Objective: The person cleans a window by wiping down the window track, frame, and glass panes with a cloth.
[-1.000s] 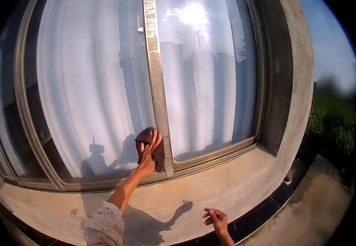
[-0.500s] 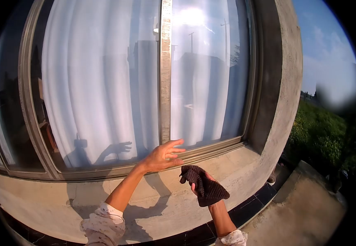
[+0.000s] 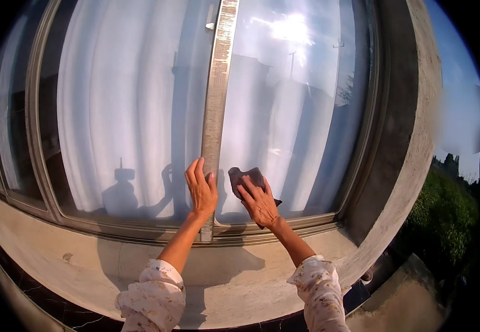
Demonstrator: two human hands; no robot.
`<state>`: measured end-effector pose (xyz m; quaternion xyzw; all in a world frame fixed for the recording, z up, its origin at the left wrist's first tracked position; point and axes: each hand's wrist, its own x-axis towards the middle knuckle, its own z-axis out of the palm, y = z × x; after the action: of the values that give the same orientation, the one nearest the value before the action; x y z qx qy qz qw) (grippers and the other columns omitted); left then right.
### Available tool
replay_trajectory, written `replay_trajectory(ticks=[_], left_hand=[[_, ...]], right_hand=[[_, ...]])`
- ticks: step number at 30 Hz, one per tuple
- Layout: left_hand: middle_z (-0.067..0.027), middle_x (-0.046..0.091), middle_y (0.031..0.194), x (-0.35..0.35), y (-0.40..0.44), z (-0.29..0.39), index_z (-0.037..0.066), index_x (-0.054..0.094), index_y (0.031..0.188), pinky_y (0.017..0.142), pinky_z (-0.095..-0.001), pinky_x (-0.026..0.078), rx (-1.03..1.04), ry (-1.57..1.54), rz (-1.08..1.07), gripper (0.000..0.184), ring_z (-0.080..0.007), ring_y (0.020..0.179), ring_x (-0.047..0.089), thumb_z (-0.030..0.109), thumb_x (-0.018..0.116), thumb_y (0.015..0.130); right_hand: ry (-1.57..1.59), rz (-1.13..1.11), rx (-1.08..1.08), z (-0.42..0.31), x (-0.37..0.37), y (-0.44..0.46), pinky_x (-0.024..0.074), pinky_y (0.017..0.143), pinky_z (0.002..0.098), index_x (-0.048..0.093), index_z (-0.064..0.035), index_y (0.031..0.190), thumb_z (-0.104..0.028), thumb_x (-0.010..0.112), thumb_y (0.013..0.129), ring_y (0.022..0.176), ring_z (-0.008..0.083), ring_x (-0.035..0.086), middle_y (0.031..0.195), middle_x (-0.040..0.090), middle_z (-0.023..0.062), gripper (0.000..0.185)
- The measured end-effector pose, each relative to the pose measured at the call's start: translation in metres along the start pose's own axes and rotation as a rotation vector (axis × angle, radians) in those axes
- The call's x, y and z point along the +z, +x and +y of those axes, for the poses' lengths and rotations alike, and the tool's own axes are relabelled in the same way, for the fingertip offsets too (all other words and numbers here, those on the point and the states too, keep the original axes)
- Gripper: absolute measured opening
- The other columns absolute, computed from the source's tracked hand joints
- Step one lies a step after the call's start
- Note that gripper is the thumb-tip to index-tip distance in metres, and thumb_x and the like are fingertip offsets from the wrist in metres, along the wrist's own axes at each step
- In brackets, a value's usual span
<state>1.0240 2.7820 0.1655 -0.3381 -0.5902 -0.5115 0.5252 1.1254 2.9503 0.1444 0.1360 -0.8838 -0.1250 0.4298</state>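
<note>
A dark brown ribbed cloth (image 3: 245,178) lies against the lower part of the right window pane (image 3: 254,116). My right hand (image 3: 260,203) presses it there, fingers spread over the fabric, with its corners showing around the hand. To the left, my left hand (image 3: 201,188) rests at the worn metal upright (image 3: 214,105) between the panes. Its fingers point up and are stretched out, the thumb lying on the upright, and nothing is held in it.
A concrete sill (image 3: 157,249) runs below the metal window track. White curtains (image 3: 118,110) hang behind the glass, which reflects sun and poles. At right are the concrete window surround (image 3: 403,138) and green bushes (image 3: 439,205).
My right hand has risen from above the sill and turned palm-in, bringing the cloth onto the pane. My left hand has moved up and left to the upright. The view has shifted.
</note>
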Motion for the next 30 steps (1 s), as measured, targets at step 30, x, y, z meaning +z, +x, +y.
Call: replay_trajectory(ticks=[30], left_hand=[[-0.0265, 0.033, 0.132, 0.018, -0.024, -0.012, -0.011, 0.033, 0.130, 0.097, -0.0449, 0.026, 0.171, 0.307, 0.020, 0.058, -0.0364, 0.116, 0.035, 0.024, 0.046, 0.085]], right_hand=[[-0.063, -0.266, -0.561, 0.063, 0.046, 0.033, 0.0099, 0.113, 0.0440, 0.047, -0.0134, 0.128, -0.040, 0.043, 0.089, 0.117, 0.0188, 0.043, 0.124, 0.049, 0.0064, 0.047]])
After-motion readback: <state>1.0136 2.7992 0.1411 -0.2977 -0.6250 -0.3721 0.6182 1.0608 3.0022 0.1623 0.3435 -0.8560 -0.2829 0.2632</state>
